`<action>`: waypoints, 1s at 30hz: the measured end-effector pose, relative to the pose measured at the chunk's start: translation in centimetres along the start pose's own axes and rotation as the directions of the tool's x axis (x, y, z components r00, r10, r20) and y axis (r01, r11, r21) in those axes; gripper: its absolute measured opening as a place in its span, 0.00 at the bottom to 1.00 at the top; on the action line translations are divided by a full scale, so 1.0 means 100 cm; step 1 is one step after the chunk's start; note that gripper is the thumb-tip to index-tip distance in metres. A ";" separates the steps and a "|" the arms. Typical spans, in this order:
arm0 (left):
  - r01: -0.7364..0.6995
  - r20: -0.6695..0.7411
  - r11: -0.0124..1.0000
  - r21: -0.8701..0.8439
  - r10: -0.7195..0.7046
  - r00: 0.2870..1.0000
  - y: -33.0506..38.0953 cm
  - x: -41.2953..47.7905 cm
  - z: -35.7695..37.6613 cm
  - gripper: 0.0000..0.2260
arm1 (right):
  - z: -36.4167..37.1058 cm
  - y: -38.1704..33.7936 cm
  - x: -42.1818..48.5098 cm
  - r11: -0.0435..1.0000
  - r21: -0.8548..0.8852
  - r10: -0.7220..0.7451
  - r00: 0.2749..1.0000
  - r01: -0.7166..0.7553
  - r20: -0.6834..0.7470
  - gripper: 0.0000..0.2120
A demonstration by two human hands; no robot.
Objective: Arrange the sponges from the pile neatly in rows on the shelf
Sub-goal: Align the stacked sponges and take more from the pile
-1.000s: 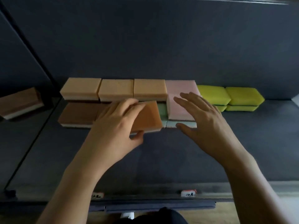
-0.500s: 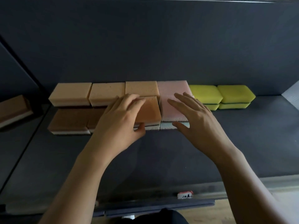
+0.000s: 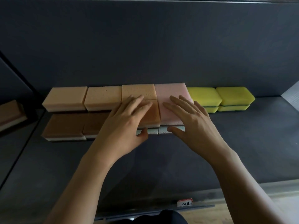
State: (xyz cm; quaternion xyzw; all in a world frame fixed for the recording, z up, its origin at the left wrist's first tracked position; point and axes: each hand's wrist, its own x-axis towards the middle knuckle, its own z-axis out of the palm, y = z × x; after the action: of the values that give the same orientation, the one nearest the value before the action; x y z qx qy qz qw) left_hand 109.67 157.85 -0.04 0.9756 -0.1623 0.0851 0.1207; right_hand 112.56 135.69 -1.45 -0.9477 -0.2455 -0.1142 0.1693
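Fingers [image 3: 137, 101] of the left hand [image 3: 124, 125] are lying straight on the orange sponge [image 3: 152, 113] (front row, directly beneath). The right hand [image 3: 191, 123], flat too, is pressing the adjoining pink sponge [image 3: 168, 97].

The left hand [image 3: 123, 126] is pressing flat on the orange sponge [image 3: 151, 114], fingers straight, thumb reaching below its front edge. The right hand [image 3: 191, 125] is spreading straight fingers just right of that sponge.
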 end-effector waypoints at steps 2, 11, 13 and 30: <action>-0.034 -0.017 0.999 0.021 0.034 0.999 0.001 0.002 0.002 0.30 | 0.000 -0.001 0.001 1.000 -0.006 0.008 1.000 -0.008 0.007 0.35; -0.048 -0.067 0.999 -0.007 0.047 0.997 0.000 0.009 0.008 0.24 | 0.002 0.005 0.006 0.999 0.004 -0.036 0.999 0.036 0.001 0.33; -0.051 -0.065 0.999 -0.004 0.050 0.997 0.001 0.009 0.008 0.23 | 0.000 0.006 0.006 0.999 -0.011 -0.038 0.999 0.038 0.013 0.34; 0.016 -0.055 1.000 -0.002 -0.016 0.998 0.005 0.012 0.014 0.30 | 0.010 0.008 0.007 0.999 0.014 -0.029 0.999 0.029 0.037 0.36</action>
State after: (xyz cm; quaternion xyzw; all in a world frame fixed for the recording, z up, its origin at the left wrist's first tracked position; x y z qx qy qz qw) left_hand 110.78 156.69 -1.00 0.9741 -0.1513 0.1107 0.1265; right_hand 113.70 135.69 -2.36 -0.9448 -0.2630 -0.0973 0.1693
